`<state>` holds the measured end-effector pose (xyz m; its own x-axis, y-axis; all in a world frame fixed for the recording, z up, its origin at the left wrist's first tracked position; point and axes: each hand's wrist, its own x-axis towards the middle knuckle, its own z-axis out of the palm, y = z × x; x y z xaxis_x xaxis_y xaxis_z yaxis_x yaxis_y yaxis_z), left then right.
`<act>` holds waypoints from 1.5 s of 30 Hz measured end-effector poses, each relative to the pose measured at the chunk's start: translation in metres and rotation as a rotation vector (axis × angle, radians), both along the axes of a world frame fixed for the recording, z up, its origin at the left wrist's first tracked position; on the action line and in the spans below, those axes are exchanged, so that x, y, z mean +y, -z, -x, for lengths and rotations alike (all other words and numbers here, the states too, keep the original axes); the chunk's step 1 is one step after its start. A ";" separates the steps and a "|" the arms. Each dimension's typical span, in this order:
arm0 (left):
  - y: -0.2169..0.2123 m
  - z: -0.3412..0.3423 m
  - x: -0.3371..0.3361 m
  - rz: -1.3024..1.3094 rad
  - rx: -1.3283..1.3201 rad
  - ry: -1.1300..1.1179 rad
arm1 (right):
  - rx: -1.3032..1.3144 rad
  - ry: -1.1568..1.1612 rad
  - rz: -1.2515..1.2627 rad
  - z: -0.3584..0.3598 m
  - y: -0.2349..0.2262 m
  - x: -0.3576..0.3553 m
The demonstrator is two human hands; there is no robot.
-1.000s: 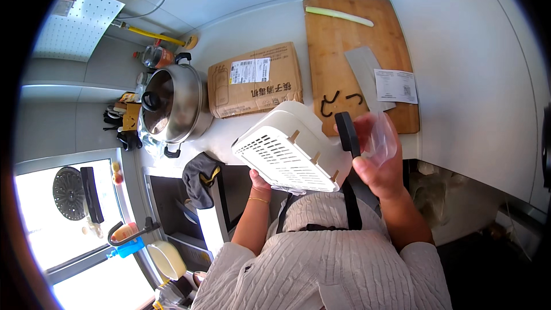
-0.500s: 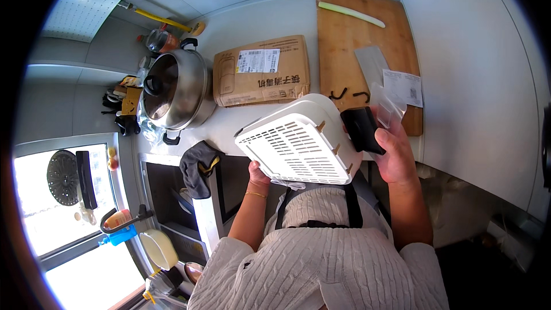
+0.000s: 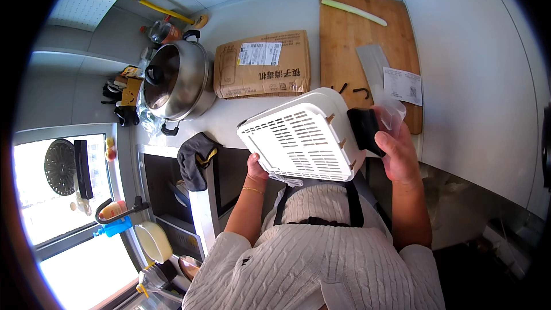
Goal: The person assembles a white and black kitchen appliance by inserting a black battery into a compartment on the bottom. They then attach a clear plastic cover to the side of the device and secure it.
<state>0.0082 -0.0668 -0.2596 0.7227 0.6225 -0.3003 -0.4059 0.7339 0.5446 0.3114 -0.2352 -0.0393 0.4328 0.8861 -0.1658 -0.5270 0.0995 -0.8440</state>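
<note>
A white plastic case with a slotted panel (image 3: 294, 142) is tilted in front of my body. My left hand (image 3: 256, 168) grips its lower left edge, thumb on the panel and the other fingers hidden behind. Small brown clips stick out along its right side. My right hand (image 3: 397, 152) is closed on a black plastic piece (image 3: 365, 131) beside the case's right end; whether the two touch I cannot tell. A crumpled clear plastic bag (image 3: 394, 115) is in the same hand. A coiled light cord (image 3: 285, 180) hangs under the case.
Beyond the case lies a cardboard box (image 3: 293, 57). A wooden cutting board (image 3: 338, 40) at right bears a pale green stalk (image 3: 354, 11), a paper sheet (image 3: 403, 86) and black twist ties (image 3: 361, 90). A lidded steel pot (image 3: 198, 80) stands left, near a dark cloth (image 3: 192, 163) by the sink (image 3: 163, 186).
The case and the black piece have shifted slightly to the right together with my right hand. Both hands keep their hold. The whole view has tilted a little.
</note>
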 end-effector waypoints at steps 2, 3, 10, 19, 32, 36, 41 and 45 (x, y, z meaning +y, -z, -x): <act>0.001 0.003 0.000 0.022 0.029 0.004 | -0.064 0.043 -0.005 0.001 -0.002 -0.002; -0.006 -0.001 -0.001 0.056 0.032 0.002 | -0.111 0.078 -0.006 0.001 -0.003 -0.003; -0.025 -0.016 -0.003 0.012 0.051 -0.022 | -0.317 0.173 -0.077 0.000 0.001 -0.010; -0.037 -0.019 -0.006 0.048 0.008 -0.005 | -0.582 0.209 -0.044 0.006 0.001 -0.018; -0.093 -0.034 -0.020 0.038 0.045 -0.024 | -1.445 0.431 0.135 0.021 -0.007 0.000; -0.114 -0.043 -0.029 0.030 0.020 -0.059 | -1.722 0.359 0.168 0.037 -0.010 0.018; -0.133 -0.055 -0.041 0.015 0.024 -0.126 | -1.801 0.328 0.106 0.052 -0.002 0.039; -0.141 -0.054 -0.045 0.032 0.013 -0.132 | -1.797 0.272 0.089 0.060 0.000 0.045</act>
